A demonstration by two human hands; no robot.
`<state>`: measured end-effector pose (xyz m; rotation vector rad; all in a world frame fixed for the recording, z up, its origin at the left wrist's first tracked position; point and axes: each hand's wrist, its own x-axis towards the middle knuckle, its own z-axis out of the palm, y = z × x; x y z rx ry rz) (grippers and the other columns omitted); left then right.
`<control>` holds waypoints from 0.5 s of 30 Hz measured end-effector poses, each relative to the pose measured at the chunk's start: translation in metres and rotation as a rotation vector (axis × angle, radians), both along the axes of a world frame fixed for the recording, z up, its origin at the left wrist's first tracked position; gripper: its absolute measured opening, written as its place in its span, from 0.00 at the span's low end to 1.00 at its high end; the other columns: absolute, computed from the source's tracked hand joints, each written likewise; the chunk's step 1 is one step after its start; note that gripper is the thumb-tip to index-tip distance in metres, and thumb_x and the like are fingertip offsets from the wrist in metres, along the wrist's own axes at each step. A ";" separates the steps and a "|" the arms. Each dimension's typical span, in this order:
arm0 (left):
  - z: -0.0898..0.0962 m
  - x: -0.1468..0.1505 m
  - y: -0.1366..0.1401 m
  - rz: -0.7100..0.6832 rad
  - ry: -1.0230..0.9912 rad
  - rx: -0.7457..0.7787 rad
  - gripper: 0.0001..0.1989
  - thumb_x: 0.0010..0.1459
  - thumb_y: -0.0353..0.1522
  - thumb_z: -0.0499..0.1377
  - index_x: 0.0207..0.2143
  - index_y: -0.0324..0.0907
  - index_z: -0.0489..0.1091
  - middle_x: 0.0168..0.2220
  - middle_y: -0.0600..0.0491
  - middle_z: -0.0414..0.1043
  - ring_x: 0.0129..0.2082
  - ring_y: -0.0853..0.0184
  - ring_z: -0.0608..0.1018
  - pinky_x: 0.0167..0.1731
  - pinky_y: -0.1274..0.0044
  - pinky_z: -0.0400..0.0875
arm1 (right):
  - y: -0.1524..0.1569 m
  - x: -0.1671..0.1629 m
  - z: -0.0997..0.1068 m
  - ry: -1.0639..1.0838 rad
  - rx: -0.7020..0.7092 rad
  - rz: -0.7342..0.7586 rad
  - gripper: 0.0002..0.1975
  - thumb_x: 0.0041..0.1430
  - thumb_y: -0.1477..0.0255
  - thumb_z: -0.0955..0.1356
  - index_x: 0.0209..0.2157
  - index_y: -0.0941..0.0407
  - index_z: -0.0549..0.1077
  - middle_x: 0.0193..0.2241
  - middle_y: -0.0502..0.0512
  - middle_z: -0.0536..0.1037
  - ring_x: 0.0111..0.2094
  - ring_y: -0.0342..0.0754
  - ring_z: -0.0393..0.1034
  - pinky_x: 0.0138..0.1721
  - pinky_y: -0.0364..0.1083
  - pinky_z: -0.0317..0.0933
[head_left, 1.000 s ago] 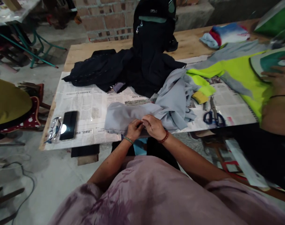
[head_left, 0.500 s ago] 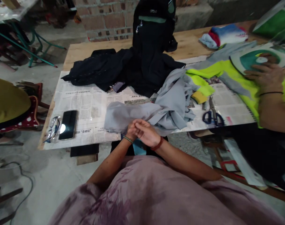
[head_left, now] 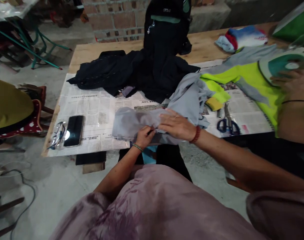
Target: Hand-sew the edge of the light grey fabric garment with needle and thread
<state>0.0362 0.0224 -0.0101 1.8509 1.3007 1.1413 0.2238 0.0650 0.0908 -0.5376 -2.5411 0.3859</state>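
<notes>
A light grey garment (head_left: pixel 184 93) lies bunched on the newspaper-covered table, one flat part stretching left in front of me. At its near edge my left hand (head_left: pixel 145 137) is closed in a pinch. A small dark spot shows by its thumb, and what the fingers hold I cannot make out. My right hand (head_left: pixel 178 126) lies over the grey cloth just right of the left hand, fingers stretched out and pointing left. Blue-handled scissors (head_left: pixel 228 123) and a yellow sponge-like piece (head_left: pixel 213 104) lie to the right.
A phone (head_left: pixel 74 130) and bagged glasses (head_left: pixel 57 135) lie at the left table end. Dark clothing (head_left: pixel 112 70) and a black backpack (head_left: pixel 166 26) are behind. At right, a co-worker's hand (head_left: pixel 295 81) holds an iron (head_left: pixel 274 66) over a yellow-grey garment (head_left: pixel 249 78).
My hands were together at the near edge; the right has moved up and right onto the grey cloth, its fingers straightening. The co-worker's iron has slid right.
</notes>
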 end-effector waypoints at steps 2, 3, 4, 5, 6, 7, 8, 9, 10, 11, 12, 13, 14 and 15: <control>0.002 0.000 0.000 0.021 0.039 0.003 0.05 0.55 0.32 0.56 0.30 0.41 0.71 0.28 0.53 0.71 0.31 0.70 0.72 0.34 0.78 0.68 | 0.021 0.026 0.011 0.011 -0.054 -0.097 0.12 0.57 0.79 0.64 0.36 0.50 0.75 0.35 0.49 0.77 0.51 0.48 0.65 0.60 0.61 0.45; 0.002 0.000 0.000 0.023 0.047 0.003 0.05 0.55 0.31 0.56 0.30 0.41 0.71 0.27 0.53 0.71 0.31 0.70 0.72 0.34 0.78 0.68 | 0.030 0.038 0.017 0.019 -0.081 -0.164 0.11 0.55 0.79 0.65 0.35 0.51 0.76 0.35 0.50 0.78 0.51 0.47 0.65 0.61 0.59 0.42; 0.002 0.000 0.001 0.022 0.051 0.004 0.05 0.55 0.31 0.56 0.30 0.41 0.71 0.27 0.54 0.71 0.30 0.70 0.72 0.33 0.78 0.68 | 0.040 0.050 0.024 0.019 -0.092 -0.227 0.10 0.55 0.79 0.65 0.33 0.52 0.76 0.34 0.50 0.78 0.51 0.46 0.65 0.61 0.58 0.40; 0.002 0.000 0.001 0.019 0.055 0.004 0.06 0.55 0.31 0.56 0.30 0.41 0.71 0.27 0.54 0.71 0.30 0.70 0.72 0.33 0.78 0.67 | 0.049 0.060 0.031 0.018 -0.098 -0.288 0.09 0.54 0.79 0.65 0.32 0.54 0.77 0.33 0.50 0.79 0.52 0.45 0.65 0.60 0.56 0.38; 0.001 0.000 0.001 0.016 0.058 0.004 0.06 0.56 0.32 0.56 0.30 0.41 0.71 0.27 0.54 0.70 0.30 0.71 0.72 0.33 0.79 0.67 | 0.058 0.071 0.039 0.019 -0.104 -0.341 0.08 0.53 0.79 0.65 0.29 0.55 0.76 0.33 0.50 0.79 0.52 0.44 0.64 0.60 0.55 0.37; 0.000 0.000 0.001 0.016 0.060 0.006 0.06 0.56 0.32 0.56 0.30 0.41 0.71 0.26 0.54 0.70 0.30 0.71 0.72 0.33 0.79 0.67 | 0.066 0.081 0.047 0.036 -0.108 -0.392 0.08 0.52 0.78 0.65 0.25 0.57 0.75 0.33 0.49 0.79 0.51 0.43 0.64 0.59 0.54 0.37; 0.000 0.000 0.001 0.016 0.060 0.009 0.06 0.56 0.32 0.56 0.30 0.41 0.71 0.26 0.54 0.70 0.30 0.71 0.71 0.33 0.79 0.67 | 0.073 0.090 0.055 0.060 -0.117 -0.434 0.10 0.51 0.77 0.65 0.18 0.59 0.73 0.33 0.49 0.79 0.51 0.43 0.63 0.57 0.53 0.38; -0.001 0.000 0.001 0.017 0.058 0.013 0.06 0.56 0.32 0.56 0.30 0.41 0.71 0.26 0.54 0.70 0.30 0.71 0.71 0.33 0.79 0.66 | 0.078 0.098 0.063 0.088 -0.128 -0.466 0.15 0.50 0.76 0.64 0.12 0.61 0.67 0.34 0.50 0.78 0.51 0.42 0.63 0.56 0.52 0.40; -0.001 0.000 0.001 0.019 0.054 0.018 0.06 0.56 0.32 0.56 0.30 0.41 0.71 0.26 0.54 0.70 0.30 0.71 0.71 0.32 0.79 0.66 | 0.082 0.105 0.069 0.132 -0.136 -0.493 0.21 0.51 0.75 0.62 0.07 0.63 0.60 0.33 0.50 0.78 0.50 0.41 0.63 0.54 0.50 0.43; -0.002 0.000 0.001 0.020 0.050 0.020 0.06 0.56 0.32 0.56 0.30 0.41 0.71 0.26 0.54 0.70 0.29 0.71 0.71 0.32 0.79 0.66 | 0.082 0.110 0.072 0.193 -0.139 -0.521 0.25 0.52 0.74 0.59 0.05 0.64 0.52 0.32 0.51 0.78 0.49 0.40 0.63 0.51 0.48 0.46; -0.002 0.000 0.001 0.022 0.047 0.019 0.06 0.56 0.32 0.56 0.29 0.41 0.71 0.26 0.54 0.70 0.29 0.71 0.71 0.32 0.79 0.66 | 0.079 0.112 0.073 0.268 -0.131 -0.557 0.27 0.54 0.74 0.55 0.04 0.64 0.46 0.30 0.52 0.78 0.48 0.38 0.64 0.49 0.46 0.49; -0.001 0.000 0.001 0.023 0.045 0.016 0.06 0.56 0.33 0.56 0.29 0.41 0.71 0.26 0.54 0.69 0.29 0.71 0.71 0.32 0.79 0.66 | 0.073 0.112 0.070 0.351 -0.114 -0.599 0.27 0.55 0.73 0.50 0.04 0.64 0.41 0.27 0.52 0.78 0.47 0.36 0.65 0.46 0.44 0.52; -0.001 0.000 0.001 0.025 0.046 0.012 0.06 0.56 0.33 0.56 0.29 0.41 0.71 0.26 0.54 0.69 0.29 0.71 0.71 0.32 0.79 0.66 | 0.063 0.109 0.064 0.434 -0.091 -0.647 0.27 0.55 0.72 0.46 0.05 0.62 0.38 0.24 0.53 0.77 0.46 0.35 0.66 0.44 0.42 0.54; -0.001 0.000 0.001 0.027 0.048 0.007 0.06 0.56 0.33 0.56 0.29 0.41 0.71 0.26 0.54 0.69 0.29 0.71 0.71 0.32 0.79 0.66 | 0.051 0.105 0.055 0.493 -0.063 -0.695 0.26 0.55 0.71 0.43 0.05 0.61 0.37 0.22 0.53 0.77 0.44 0.34 0.67 0.41 0.40 0.55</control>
